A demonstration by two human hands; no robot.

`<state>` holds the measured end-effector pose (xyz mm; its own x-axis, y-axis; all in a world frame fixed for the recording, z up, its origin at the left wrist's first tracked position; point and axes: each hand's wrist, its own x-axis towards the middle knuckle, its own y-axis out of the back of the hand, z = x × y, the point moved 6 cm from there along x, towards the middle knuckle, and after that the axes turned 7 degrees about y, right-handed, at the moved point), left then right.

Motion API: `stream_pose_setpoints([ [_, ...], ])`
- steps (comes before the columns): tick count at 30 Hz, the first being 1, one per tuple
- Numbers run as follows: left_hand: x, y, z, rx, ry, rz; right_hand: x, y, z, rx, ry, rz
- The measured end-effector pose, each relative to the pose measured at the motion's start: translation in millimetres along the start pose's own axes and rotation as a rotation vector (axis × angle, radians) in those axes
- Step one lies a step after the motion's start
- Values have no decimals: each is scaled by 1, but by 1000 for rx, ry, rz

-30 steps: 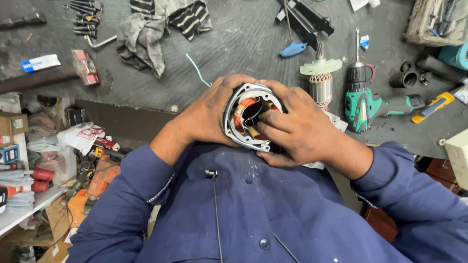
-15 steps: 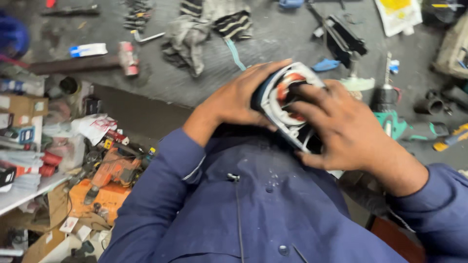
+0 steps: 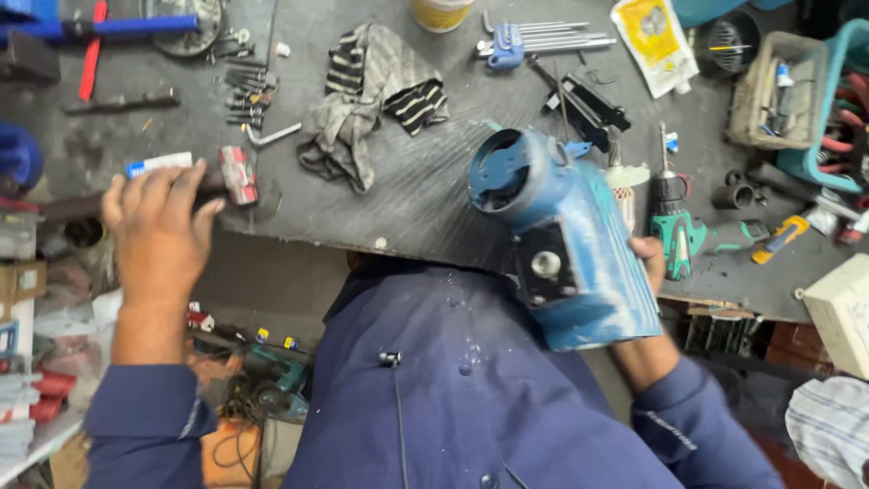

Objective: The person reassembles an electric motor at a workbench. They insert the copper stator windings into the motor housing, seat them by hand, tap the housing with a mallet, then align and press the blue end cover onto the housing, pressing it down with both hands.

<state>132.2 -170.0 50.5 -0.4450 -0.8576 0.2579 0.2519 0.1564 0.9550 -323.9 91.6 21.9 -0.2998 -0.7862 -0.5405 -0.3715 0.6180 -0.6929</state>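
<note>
While the right hand (image 3: 654, 264) grips a blue motor housing (image 3: 566, 249) from behind, tilted above the workbench edge (image 3: 308, 237) near the chest, the left hand (image 3: 158, 237), fingers spread, reaches over a hammer (image 3: 231, 177).

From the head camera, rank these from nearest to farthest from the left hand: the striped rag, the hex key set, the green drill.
From the left hand:
1. Striped rag, middle of the bench.
2. Hex key set, top centre.
3. Green drill, far right.

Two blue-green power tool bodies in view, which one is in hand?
The big blue motor housing, gripped by the right hand over the bench edge. The smaller green drill lies untouched on the bench.
</note>
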Motion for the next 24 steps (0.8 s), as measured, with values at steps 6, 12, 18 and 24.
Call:
stream_pose_setpoints([
  [6,26,-26,-33,138,-186,-160,-5,-16,76,287,-131,-57],
  [12,46,-20,-37,134,-372,-191,-10,-25,120,325,-203,-72],
  [18,63,11,-12,-283,19,-338,-9,-20,139,355,-237,-27],
  [24,22,29,66,-1349,347,-736,-12,-25,146,371,-235,-8],
])
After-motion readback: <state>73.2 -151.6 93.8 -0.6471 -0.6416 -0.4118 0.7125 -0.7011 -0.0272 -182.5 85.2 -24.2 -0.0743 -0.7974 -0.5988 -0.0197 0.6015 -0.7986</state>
